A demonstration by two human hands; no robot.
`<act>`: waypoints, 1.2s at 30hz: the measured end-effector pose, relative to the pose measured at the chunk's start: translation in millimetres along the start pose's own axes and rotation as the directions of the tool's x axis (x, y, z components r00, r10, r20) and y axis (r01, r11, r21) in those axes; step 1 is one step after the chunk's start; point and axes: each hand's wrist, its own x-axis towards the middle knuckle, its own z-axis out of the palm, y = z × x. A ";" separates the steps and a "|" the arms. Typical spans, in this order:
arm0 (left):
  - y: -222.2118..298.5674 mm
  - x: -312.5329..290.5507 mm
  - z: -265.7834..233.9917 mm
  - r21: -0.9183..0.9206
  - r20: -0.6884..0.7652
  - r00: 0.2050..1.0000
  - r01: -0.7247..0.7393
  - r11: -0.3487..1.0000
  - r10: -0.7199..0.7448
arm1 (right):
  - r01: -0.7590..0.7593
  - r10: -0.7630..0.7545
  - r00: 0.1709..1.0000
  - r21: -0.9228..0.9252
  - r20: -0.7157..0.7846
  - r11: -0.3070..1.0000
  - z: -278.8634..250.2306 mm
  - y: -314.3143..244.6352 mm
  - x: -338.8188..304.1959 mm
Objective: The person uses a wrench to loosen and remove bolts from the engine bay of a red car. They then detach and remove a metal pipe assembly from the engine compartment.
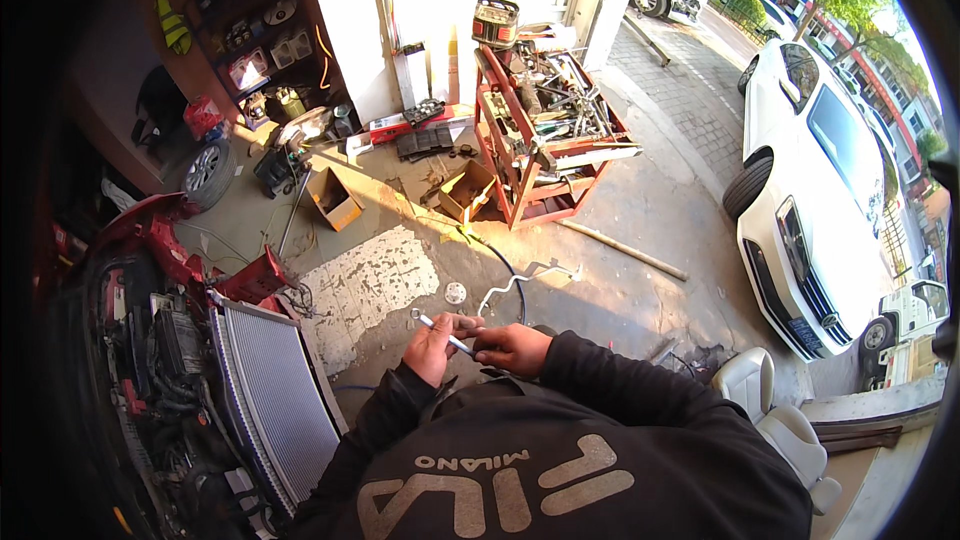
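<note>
Your bare left hand [430,348] grasping slim silver ring-ended metal wrench [459,344]; your bare right hand [514,348] pinching its near end. Wrench tilted before your black long-sleeved sweatshirt [470,422], right of silver finned radiator [275,390].

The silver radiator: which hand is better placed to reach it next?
Probably the left hand: the radiator is on the person's left, and that hand is nearer. The right hand is farther across. Both are on a slim wrench-like tool, though.
</note>
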 end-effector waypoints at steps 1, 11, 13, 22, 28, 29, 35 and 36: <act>-6.7 5.0 -8.7 -0.041 -0.069 0.993 -0.096 0.995 0.093 | 0.024 -0.027 0.999 -0.158 -0.016 0.987 -12.7 14.2 4.4; -161.6 -89.6 -126.1 -0.019 -0.868 0.396 0.575 0.818 -0.299 | -0.685 0.293 0.724 -0.599 -0.625 0.414 -409.3 236.4 54.0; -193.8 -125.3 -79.2 -0.055 -0.890 0.270 0.736 0.675 -0.367 | -0.741 0.273 0.670 -0.599 -0.690 0.304 -503.9 264.8 73.9; -225.7 -152.7 90.7 -0.105 -0.878 0.148 0.868 0.485 -0.454 | -0.738 0.561 0.656 -0.583 -0.504 0.339 -635.7 405.2 124.3; -235.5 -116.8 123.6 -0.047 -0.963 0.115 0.820 0.570 -0.245 | -0.512 0.197 0.855 -0.721 -0.479 0.467 -652.1 376.7 103.6; -236.7 -109.3 125.3 -0.053 -0.961 0.127 0.787 0.614 -0.247 | -0.448 0.112 0.884 -0.758 -0.453 0.474 -659.2 366.6 97.6; -224.8 -112.7 130.8 -0.074 -0.955 0.130 0.769 0.636 -0.268 | -0.497 -0.157 0.798 -0.783 -0.582 0.374 -685.5 282.5 113.4; -223.1 -120.9 129.5 -0.122 -0.952 0.105 0.732 0.670 -0.289 | -0.479 -0.208 0.787 -0.788 -0.580 0.386 -686.4 259.8 120.7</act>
